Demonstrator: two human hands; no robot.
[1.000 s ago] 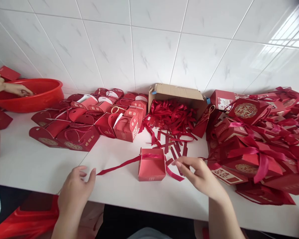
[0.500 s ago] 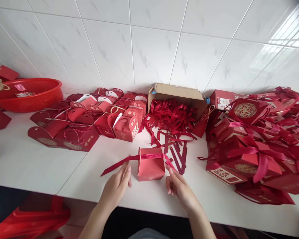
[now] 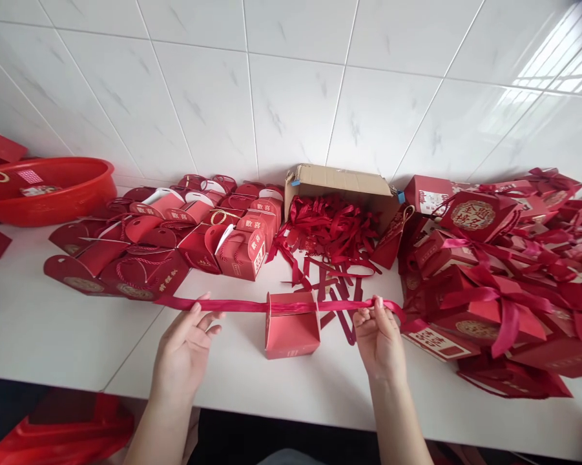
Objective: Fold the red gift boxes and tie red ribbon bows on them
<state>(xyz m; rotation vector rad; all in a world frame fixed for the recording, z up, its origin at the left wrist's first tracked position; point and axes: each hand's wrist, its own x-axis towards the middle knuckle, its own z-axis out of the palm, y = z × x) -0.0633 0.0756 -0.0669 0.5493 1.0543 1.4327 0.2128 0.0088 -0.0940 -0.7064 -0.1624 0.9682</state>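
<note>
A small red box [image 3: 293, 329] stands on the white table in front of me. Across its top runs a crimson ribbon [image 3: 242, 306], pulled out nearly straight to both sides. My left hand [image 3: 187, 342] pinches the ribbon left of the box between thumb and index finger, its other fingers loosely bent. To the right of the box, my right hand [image 3: 380, 332] has the ribbon between thumb and fingers, and a loose end trails past it toward the box pile. Neither hand touches the box.
Red gift boxes [image 3: 245, 255] stand at the back left, beside a red basin [image 3: 77, 194]. A cardboard box [image 3: 342, 177] spills ribbons and strips behind the small box. Ribbon-tied boxes [image 3: 484, 310] are heaped at the right. A tiled wall [image 3: 295, 110] rises behind.
My hands have moved apart, drawing the ribbon out taut to the left and right of the box. The other person's hand at the far left has gone out of view.
</note>
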